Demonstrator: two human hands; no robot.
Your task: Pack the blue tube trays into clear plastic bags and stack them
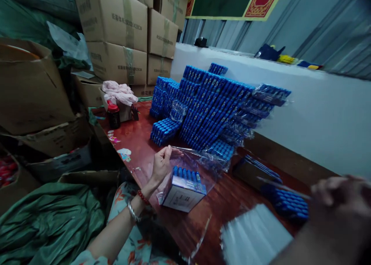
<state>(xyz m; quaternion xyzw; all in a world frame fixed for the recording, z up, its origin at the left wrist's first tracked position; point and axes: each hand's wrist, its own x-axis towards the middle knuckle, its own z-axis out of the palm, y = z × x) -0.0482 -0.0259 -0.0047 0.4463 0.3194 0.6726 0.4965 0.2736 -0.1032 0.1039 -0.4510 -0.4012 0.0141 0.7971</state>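
My left hand [161, 166] pinches the edge of a clear plastic bag [210, 178] that lies around a small printed box [181, 197]. A row of blue cylinders [185, 173], which look like batteries, shows at the box's open top. Out to the right, my right hand [337, 193] is smeared by motion, its fingers curled. From those fingers a thin, pale, stick-like thing [285, 187] points left, too blurred to name. Below it lies a pack of blue cylinders [290, 203].
Wrapped blue packs [211, 106] are stacked high on the red table [214, 222]. White plastic sheets [256, 234] lie at the front right. A dark jar [113, 117] stands near a box with pink cloth [118, 91]. Cartons [124, 21] rise behind; green cloth [52, 222] lies left.
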